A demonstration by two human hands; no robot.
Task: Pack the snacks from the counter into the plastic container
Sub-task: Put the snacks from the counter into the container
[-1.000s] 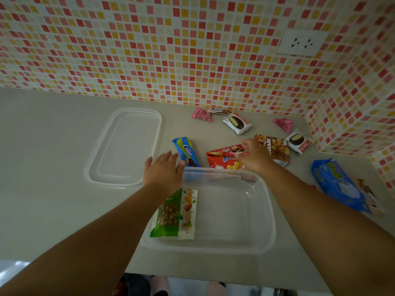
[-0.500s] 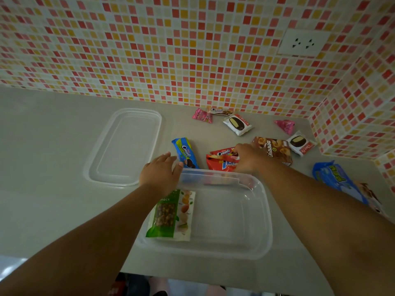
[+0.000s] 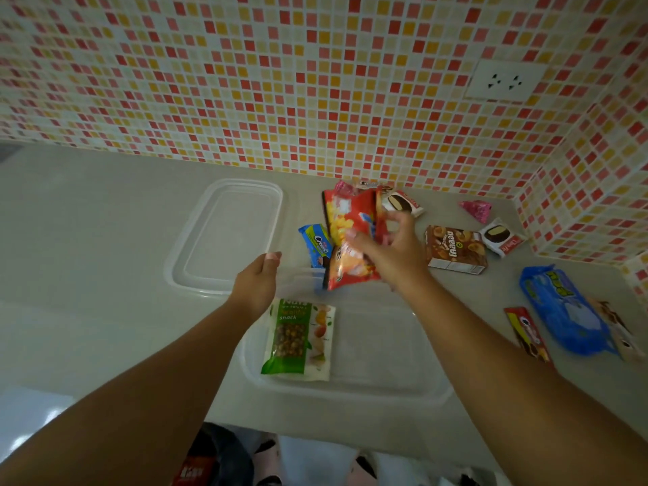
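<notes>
Right hand: the right hand (image 3: 392, 250) pinched a bunch of red snack packets (image 3: 350, 236), lifted clear of the desk (image 3: 87, 240) and held above the far rim of the container, evidently so they could drop straight in.
Packet count: motion blur made it hard to tell; it appeared to be two or three red packets gripped together.
Left hand: the left hand (image 3: 257, 278) rested at the far left corner of the plastic container (image 3: 350, 384), fingers loosely curled on or just at the rim; whether it gripped the rim could not be told. It was judged to be steadying the light tub.
Container: clear, open, near the front edge of the desk; one green nut packet (image 3: 298, 336) lay flat at its left end, leaving the right part free.
Lid: the lid (image 3: 224, 236) lay flat to the left, well apart from the snacks.
Snacks outstanding: a blue cookie packet (image 3: 314, 242) just beyond the container, a brown box (image 3: 456, 249), two white pie packets (image 3: 501, 236), a pink wrapper (image 3: 475, 209), a large blue bag (image 3: 564, 310) and a slim red packet (image 3: 527, 333) at right.
Progress: early; most snacks were unpacked.
</notes>
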